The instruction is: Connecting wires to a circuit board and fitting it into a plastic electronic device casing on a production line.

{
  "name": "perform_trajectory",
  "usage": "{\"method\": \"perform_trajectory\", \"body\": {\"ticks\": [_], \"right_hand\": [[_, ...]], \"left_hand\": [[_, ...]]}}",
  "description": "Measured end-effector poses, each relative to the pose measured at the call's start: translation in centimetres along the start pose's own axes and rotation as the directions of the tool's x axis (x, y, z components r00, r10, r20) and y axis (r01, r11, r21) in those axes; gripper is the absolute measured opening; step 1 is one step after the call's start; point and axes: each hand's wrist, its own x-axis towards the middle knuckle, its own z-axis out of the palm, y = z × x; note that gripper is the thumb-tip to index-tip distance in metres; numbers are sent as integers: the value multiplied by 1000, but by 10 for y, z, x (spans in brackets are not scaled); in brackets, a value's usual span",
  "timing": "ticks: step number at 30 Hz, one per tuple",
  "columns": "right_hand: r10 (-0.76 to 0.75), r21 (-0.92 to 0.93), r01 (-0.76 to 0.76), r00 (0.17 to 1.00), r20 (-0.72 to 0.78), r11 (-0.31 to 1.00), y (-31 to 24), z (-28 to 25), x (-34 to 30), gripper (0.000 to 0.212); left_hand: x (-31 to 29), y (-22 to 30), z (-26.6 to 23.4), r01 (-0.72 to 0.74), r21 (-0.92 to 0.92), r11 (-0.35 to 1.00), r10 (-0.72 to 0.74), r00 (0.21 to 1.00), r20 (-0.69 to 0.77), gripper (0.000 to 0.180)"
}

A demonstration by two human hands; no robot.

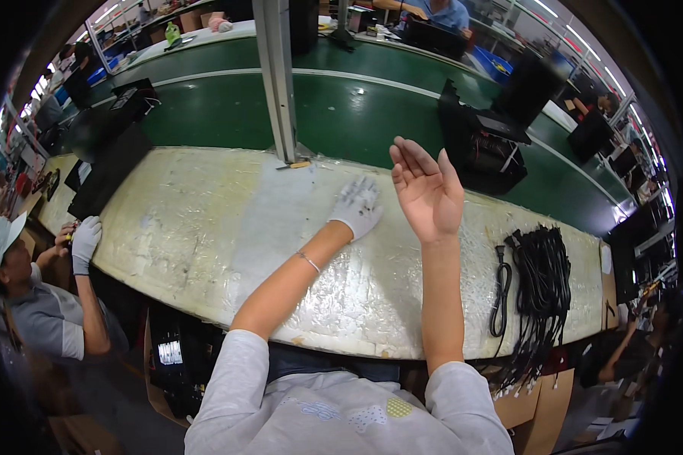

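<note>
Two hands over the bench, neither gripping anything visible.

Left hand: gloved in white, smudged grey at the fingers, palm down, fingers extended and pointing away from the person. Looks laid on the bench top; can't tell if anything is under the palm. Thin bracelet above that wrist.

Right hand: bare, raised, palm turned up toward the camera, fingers loosely extended, thumb off to the side. Nothing in it. Fingertips reach past the far bench edge in view.

Bench top is pale, covered in wrinkled clear film, shiny under the lights.

Black cables: big bundle on the bench, right of the right forearm, lower ends hanging over the near edge. One looped cable with a plug lies just left of it, between bundle and forearm. Neither hand touches them.

Far edge: metal post, small tool with orange-brown handle at its foot. Beyond that, green conveyor carrying a black unit on the right, wiring exposed.

Left end: co-worker in light cap, one hand gloved, beside a black panel.
</note>
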Motion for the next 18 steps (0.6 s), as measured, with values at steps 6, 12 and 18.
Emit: {"method": "perform_trajectory", "body": {"ticks": [6,12,18], "right_hand": [[6,53,-18,977,214,998,-6,30,-28,55],[15,32,-25,959,284,999,-8,38,-39,60],[12,61,-30,964,267,998,-9,39,-41,62]], "left_hand": [[8,0,-5,44,-167,985,-32,997,75,60],[16,-14,21,-42,-202,978,39,999,-21,60],[16,-13,20,-36,-185,982,35,999,-10,60]]}}
